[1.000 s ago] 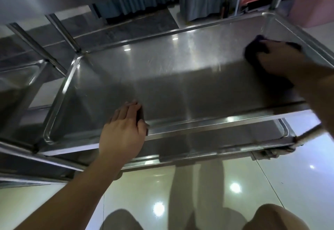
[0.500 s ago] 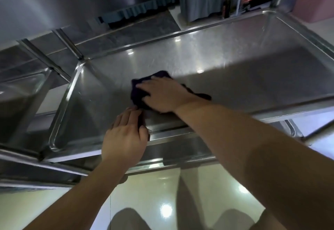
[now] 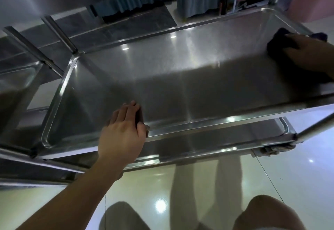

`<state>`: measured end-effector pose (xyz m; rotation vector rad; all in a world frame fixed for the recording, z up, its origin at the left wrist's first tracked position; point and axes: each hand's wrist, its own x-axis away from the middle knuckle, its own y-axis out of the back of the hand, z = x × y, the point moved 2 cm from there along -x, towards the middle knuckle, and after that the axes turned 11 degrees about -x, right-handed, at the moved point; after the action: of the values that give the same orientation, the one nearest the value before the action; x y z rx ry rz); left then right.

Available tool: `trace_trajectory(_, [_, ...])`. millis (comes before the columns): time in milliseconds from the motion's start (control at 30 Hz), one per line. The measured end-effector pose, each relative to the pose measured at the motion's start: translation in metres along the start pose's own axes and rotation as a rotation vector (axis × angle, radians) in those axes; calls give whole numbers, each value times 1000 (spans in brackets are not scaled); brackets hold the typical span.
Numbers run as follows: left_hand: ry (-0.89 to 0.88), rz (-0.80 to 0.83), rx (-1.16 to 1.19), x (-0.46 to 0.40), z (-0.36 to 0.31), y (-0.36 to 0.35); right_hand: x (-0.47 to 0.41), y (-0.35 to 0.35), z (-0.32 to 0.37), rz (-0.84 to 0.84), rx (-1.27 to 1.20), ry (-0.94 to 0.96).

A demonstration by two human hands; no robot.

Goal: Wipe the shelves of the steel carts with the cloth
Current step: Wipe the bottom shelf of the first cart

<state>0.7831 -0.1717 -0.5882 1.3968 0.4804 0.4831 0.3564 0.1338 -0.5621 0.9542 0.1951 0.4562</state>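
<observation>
Best done pressing the dark cloth (image 3: 276, 40) flat under the open right hand (image 3: 307, 54) at the shelf's (image 3: 180, 78) upper-right corner, left hand (image 3: 122, 136) gripping the near rim.

The steel cart (image 3: 59, 92) carries a shallow tray-type shelf (image 3: 180, 78) of brushed steel with a raised, rounded rim and rounded corners. Ceiling lights are reflected in its surface, and its near half lies in shadow. A second shelf (image 3: 216, 139) of the same form is seen directly below it. The cloth (image 3: 276, 43), dark and bunched, is pressed flat against the upper shelf at its far right corner, close to the rim.
</observation>
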Motion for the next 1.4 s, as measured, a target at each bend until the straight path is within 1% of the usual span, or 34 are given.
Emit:
trace_trajectory(133, [6,10,13,1,1,0,32,-9,-6,1,73,-34])
trace_trajectory(233, [-3,13,8,1,1,1,69,-18,11,101,57,7])
trace_trajectory(300, [-6,21,13,1,1,1,102,-35,36,227,73,84])
trace_trajectory(367, [-17,25,12,1,1,1,132,-56,72,347,99,259])
trace_trajectory(433, [-21,27,11,2,0,2,141,-74,93,448,113,393])
trace_trajectory(467, [-19,25,12,2,0,2,136,-78,98,469,119,411])
trace_trajectory(500, [-16,26,12,2,0,3,126,-78,99,465,119,405])
trace_trajectory(533, [-14,28,15,2,0,4,115,-74,97,423,111,386])
trace_trajectory(633, [-9,20,13,1,-1,6,71,-38,68,174,44,300])
trace_trajectory(667, [-5,19,12,1,-1,6,57,-22,50,103,38,233])
trace_trajectory(733, [-2,14,13,1,-2,6,35,9,8,-10,59,22])
trace_trajectory(800, [-4,8,13,1,-3,5,21,22,-38,-59,30,-87])
trace_trajectory(833, [-2,5,16,1,-3,4,26,23,-44,-63,30,-126])
trace_trajectory(933, [4,8,20,0,-4,4,70,17,-28,-62,101,-254])
trace_trajectory(967, [0,12,22,1,-4,4,84,11,-23,-47,125,-267])
trace_trajectory(1000, [-8,8,25,2,-4,5,99,6,-16,-27,127,-250])
trace_trajectory(1100, [-19,9,28,3,-6,8,131,-21,8,-21,94,-93])
trace_trajectory(1167, [-19,12,23,3,-7,10,150,-48,40,-44,93,-19])
trace_trajectory(1300, [-21,-11,6,3,-6,10,188,-119,128,-29,129,260])
trace_trajectory(1400, [-19,-9,9,4,-6,10,203,-146,160,-21,158,334])
